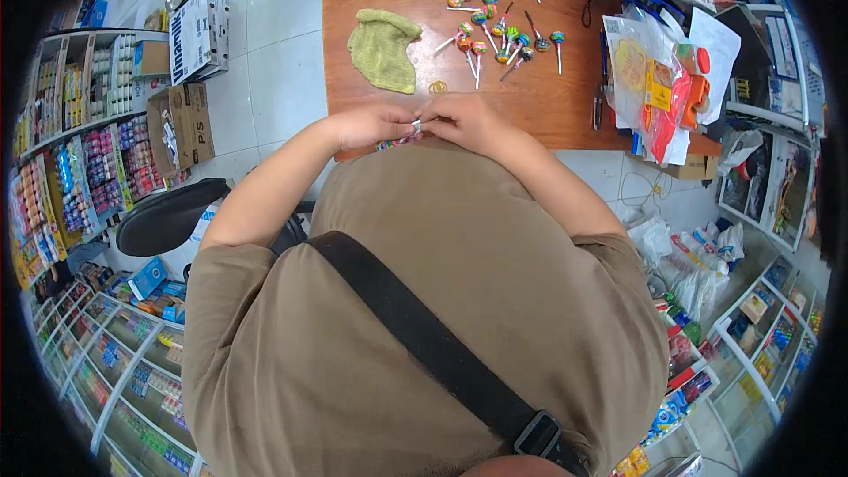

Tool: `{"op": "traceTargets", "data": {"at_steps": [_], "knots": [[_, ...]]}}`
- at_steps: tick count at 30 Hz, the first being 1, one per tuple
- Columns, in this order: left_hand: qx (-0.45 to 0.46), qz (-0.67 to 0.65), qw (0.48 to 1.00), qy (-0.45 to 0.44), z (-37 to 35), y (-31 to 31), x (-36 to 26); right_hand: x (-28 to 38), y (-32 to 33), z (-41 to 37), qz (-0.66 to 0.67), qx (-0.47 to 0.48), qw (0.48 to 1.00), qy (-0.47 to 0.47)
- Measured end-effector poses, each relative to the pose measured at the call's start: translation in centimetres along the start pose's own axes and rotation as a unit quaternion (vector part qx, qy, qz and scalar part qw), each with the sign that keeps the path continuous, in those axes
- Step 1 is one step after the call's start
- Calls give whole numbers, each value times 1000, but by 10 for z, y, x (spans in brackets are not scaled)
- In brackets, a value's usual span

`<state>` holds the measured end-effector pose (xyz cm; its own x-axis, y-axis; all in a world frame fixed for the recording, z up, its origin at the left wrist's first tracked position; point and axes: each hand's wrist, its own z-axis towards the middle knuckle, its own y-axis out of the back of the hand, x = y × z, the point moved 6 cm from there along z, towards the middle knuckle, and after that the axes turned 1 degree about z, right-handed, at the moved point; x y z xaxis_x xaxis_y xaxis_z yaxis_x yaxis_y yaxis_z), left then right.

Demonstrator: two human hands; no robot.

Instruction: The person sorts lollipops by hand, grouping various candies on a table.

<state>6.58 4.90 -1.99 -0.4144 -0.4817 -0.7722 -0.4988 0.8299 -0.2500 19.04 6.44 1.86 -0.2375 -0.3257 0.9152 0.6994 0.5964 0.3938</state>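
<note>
Jutting from under the left hand (pixel 377 126): colourful candy wrappers (pixel 395 143).

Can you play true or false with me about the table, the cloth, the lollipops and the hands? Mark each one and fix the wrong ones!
1. The green cloth lies on the table. True.
2. The table is bright blue. False: it is brown.
3. The left hand and right hand meet at a small white thing. True.
4. The left hand is squeezing the cloth. False: the cloth lies apart from both hands.
5. Lollipops lie on the table. True.
6. They all sit in one bunch. False: many are spread out.
</note>
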Motion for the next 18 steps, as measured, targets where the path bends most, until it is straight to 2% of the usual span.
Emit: {"op": "traceTargets", "data": {"at_steps": [4,5,7,8,10,13,17,18], "knots": [[-30,16,999,-10,-2,-4,-2,-3,10,-2,78,-17,997,-8],[-33,17,999,0,-5,-4,-5,-19,11,-8,185,-37,978,-84],[-41,22,999,-2,-7,-5,-4,-45,37,-20,155,-108,971,-148],[-46,27,998,-14,-8,-4,-3,-60,51,-28,196,-160,950,-182],[-67,36,996,-38,-9,-3,-4,-65,78,-34,-68,-178,964,-184],[-108,39,991,-62,-12,-1,-4,-73,58,-30,-204,-54,961,-181],[-144,-22,986,-82,-12,2,5,-87,18,-11,-254,-66,963,-66],[-151,-47,984,-87,-12,4,9,-86,14,-6,-267,-50,960,-74]]}}
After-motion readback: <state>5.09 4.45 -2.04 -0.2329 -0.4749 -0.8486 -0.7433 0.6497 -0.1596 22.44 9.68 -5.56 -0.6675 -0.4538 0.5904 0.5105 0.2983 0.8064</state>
